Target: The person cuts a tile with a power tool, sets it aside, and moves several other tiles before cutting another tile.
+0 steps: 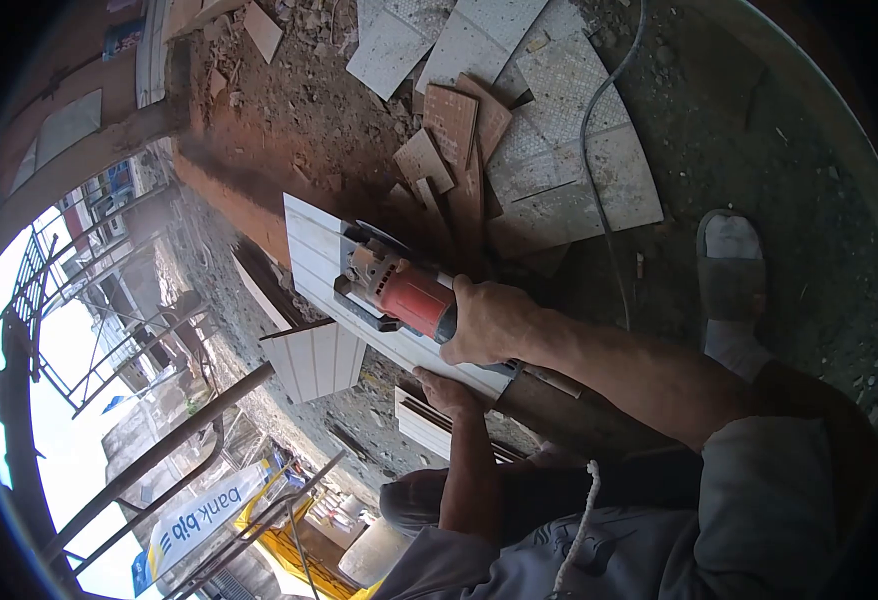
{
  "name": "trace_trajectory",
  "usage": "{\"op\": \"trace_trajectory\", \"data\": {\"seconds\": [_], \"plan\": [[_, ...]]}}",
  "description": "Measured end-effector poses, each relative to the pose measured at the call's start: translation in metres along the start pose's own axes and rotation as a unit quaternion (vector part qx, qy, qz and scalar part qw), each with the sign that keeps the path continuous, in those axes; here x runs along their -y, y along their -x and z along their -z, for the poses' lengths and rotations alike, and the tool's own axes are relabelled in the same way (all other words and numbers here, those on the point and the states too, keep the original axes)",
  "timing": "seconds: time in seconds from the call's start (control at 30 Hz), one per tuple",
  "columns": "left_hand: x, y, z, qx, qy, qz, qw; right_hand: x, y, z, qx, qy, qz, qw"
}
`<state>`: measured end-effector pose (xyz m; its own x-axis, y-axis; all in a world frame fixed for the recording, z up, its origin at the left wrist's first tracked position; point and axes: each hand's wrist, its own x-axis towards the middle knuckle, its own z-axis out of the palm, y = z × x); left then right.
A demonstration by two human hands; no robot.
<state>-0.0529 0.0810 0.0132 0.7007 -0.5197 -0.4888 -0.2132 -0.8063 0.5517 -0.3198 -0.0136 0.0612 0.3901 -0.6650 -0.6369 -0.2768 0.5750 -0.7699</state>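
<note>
My right hand is wrapped round the rear of a red handheld tile cutter. The cutter rests on a long white tile with parallel lines; its blade is hidden from me. At the tile's near edge, my left hand presses with its fingers and seems to steady it, though the fingertips are partly hidden. A smaller striped white tile piece lies just beside the long tile, and more stacked strips sit close to my left wrist.
Broken tiles and brown tile pieces are scattered over the dirt floor. A grey cable runs across them. My sandalled foot is at the right. Metal railing and a bank banner stand at lower left.
</note>
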Motion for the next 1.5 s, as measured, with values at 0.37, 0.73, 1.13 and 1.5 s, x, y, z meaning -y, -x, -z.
{"op": "trace_trajectory", "data": {"seconds": [0.37, 0.73, 1.13, 1.5], "plan": [[-0.028, -0.012, -0.001, -0.017, -0.033, -0.015, 0.999, 0.024, -0.033, -0.002, -0.003, -0.01, 0.006, 1.0], [0.023, -0.073, 0.02, 0.002, -0.17, -0.139, 0.975, 0.035, -0.038, 0.01, 0.028, -0.011, -0.011, 0.999], [-0.034, -0.02, -0.011, -0.06, 0.007, 0.049, 0.997, 0.031, -0.028, 0.014, 0.028, -0.02, -0.02, 0.999], [-0.031, -0.022, -0.009, -0.053, -0.051, 0.033, 0.997, 0.025, -0.022, 0.014, 0.033, -0.01, -0.015, 0.999]]}}
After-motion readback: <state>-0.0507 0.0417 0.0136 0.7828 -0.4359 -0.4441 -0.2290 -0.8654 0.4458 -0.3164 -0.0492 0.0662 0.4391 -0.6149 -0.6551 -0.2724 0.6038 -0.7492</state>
